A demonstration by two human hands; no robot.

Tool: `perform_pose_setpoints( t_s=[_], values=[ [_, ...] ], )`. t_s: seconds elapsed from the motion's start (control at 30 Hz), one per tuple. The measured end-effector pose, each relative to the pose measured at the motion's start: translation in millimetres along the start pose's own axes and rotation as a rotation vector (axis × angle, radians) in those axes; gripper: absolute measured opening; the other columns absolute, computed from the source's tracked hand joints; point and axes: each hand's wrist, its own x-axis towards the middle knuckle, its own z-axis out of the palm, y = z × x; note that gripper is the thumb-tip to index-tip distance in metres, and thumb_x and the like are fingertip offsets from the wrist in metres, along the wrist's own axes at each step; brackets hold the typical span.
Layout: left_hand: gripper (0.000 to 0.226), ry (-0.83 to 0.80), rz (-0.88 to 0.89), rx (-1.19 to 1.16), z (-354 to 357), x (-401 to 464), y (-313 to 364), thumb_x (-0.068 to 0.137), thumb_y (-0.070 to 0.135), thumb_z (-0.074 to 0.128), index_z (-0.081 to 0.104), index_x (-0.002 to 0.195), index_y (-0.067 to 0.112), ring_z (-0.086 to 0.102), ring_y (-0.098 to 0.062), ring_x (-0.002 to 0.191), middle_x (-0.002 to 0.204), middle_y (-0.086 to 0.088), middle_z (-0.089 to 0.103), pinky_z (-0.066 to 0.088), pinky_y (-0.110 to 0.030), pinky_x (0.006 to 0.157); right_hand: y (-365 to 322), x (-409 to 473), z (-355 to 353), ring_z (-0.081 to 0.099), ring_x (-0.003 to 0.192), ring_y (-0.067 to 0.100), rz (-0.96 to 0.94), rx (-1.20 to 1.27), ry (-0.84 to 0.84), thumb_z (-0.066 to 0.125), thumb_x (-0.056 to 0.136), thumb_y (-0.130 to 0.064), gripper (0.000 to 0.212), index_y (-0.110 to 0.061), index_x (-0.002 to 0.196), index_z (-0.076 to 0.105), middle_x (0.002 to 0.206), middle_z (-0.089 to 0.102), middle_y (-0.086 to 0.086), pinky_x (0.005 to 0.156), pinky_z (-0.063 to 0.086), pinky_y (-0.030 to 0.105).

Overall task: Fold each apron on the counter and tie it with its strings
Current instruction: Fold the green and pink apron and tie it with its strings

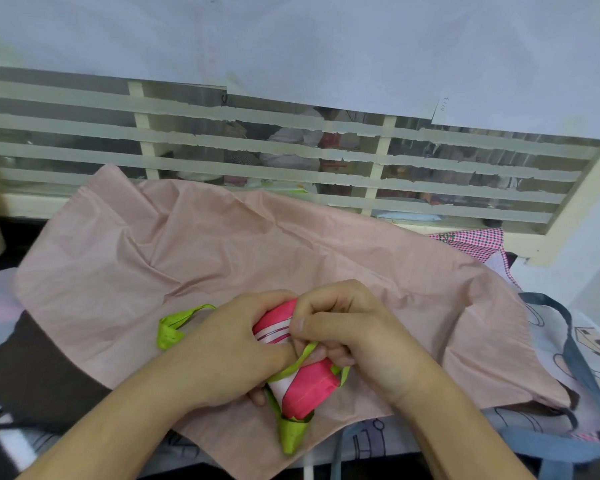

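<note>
I've got the pink apron roll (302, 382) btwn both hands: left hand (222, 348) clamps it, right hand (347, 334) pinches the green string (303, 355); I'd cinch tight w/o letting folds slip.

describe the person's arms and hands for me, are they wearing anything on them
Nothing is worn that shows. The left hand and right hand are bare, with no gloves, rings or watch visible. Both forearms are bare to the frame's bottom edge, with no sleeves in view. Fingernails look short and unpainted.

The folded apron (302, 368) lies on a spread apron (222, 244), before the window (291, 150).
</note>
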Motion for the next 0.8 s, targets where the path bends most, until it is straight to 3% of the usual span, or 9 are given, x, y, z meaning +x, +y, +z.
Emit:
perform_pose_setpoints(
  t_s=[0.1,0.23,0.33,0.43,0.5,0.57,0.67,0.73,0.8],
  values=[
    [0.030,0.012,0.033,-0.024,0,2,-3,0.089,0.023,0.067,0.072,0.107,0.045,0.075,-0.024,0.067,0.091,0.004,0.077,0.064,-0.049,0.058,0,0,-1,0.046,0.036,-0.003,-0.025,-0.014,-0.031,0.047,0.094,0.020,0.017,0.014,0.088,0.062,0.043,0.051,-0.011,0.044,0.035,0.006],
    [0.026,0.052,0.025,-0.140,-1,4,-4,0.083,0.045,0.071,0.076,0.108,0.043,0.073,-0.036,0.071,0.092,-0.004,0.077,0.061,-0.040,0.054,4,1,-6,0.039,0.039,-0.003,-0.086,-0.072,-0.022,0.059,0.092,0.007,0.015,0.020,0.087,0.063,0.044,0.048,-0.016,0.045,0.031,0.009],
    [0.020,0.089,0.015,-0.228,-2,6,-4,0.089,0.037,0.075,0.079,0.109,0.034,0.073,-0.036,0.068,0.090,-0.009,0.078,0.059,-0.040,0.056,0,0,-8,0.042,0.038,-0.002,-0.147,-0.090,0.053,0.059,0.092,0.006,0.018,0.022,0.097,0.067,0.043,0.050,-0.014,0.045,0.034,0.011],
    [0.020,0.134,-0.018,-0.330,-8,7,-4,0.093,0.015,0.076,0.080,0.107,0.029,0.069,-0.055,0.071,0.088,-0.020,0.076,0.061,-0.048,0.063,1,1,-17,0.032,0.041,0.003,-0.274,-0.165,0.250,0.064,0.088,0.005,0.014,0.009,0.094,0.076,0.044,0.038,-0.008,0.049,0.032,0.009],
    [0.020,0.119,-0.023,-0.412,-11,6,-2,0.093,0.012,0.076,0.080,0.109,0.024,0.067,-0.051,0.065,0.087,-0.026,0.074,0.059,-0.047,0.065,5,4,-21,0.023,0.047,0.011,-0.340,-0.212,0.339,0.066,0.085,-0.004,0.016,-0.004,0.094,0.079,0.050,0.026,0.004,0.052,0.031,0.012],
    [0.027,0.098,-0.011,-0.495,-11,4,2,0.086,0.018,0.081,0.079,0.113,0.020,0.065,-0.043,0.066,0.093,-0.032,0.071,0.057,-0.046,0.068,8,5,-23,0.024,0.050,0.012,-0.369,-0.211,0.374,0.067,0.088,-0.007,0.015,-0.006,0.096,0.080,0.053,0.026,0.003,0.055,0.034,0.012],
    [0.041,0.121,0.017,-0.597,-10,0,6,0.080,0.025,0.076,0.076,0.121,0.021,0.064,-0.048,0.081,0.111,-0.034,0.069,0.052,-0.070,0.080,7,5,-27,0.026,0.052,0.015,-0.389,-0.171,0.421,0.066,0.091,-0.012,0.013,-0.010,0.094,0.079,0.053,0.030,0.000,0.053,0.030,0.020],
    [0.041,0.146,0.051,-0.677,-10,0,6,0.082,0.023,0.075,0.075,0.123,0.018,0.060,-0.049,0.091,0.118,-0.035,0.066,0.039,-0.088,0.081,9,6,-29,0.027,0.053,0.019,-0.390,-0.133,0.446,0.065,0.093,-0.015,0.014,-0.012,0.094,0.078,0.053,0.033,-0.001,0.051,0.028,0.022],
    [0.041,0.176,0.058,-0.731,-9,-1,5,0.081,0.022,0.075,0.075,0.122,0.015,0.056,-0.048,0.094,0.117,-0.033,0.069,0.036,-0.084,0.086,11,7,-30,0.028,0.054,0.018,-0.390,-0.107,0.447,0.064,0.095,-0.015,0.015,-0.012,0.096,0.078,0.054,0.035,-0.001,0.050,0.028,0.022]
  ],
)
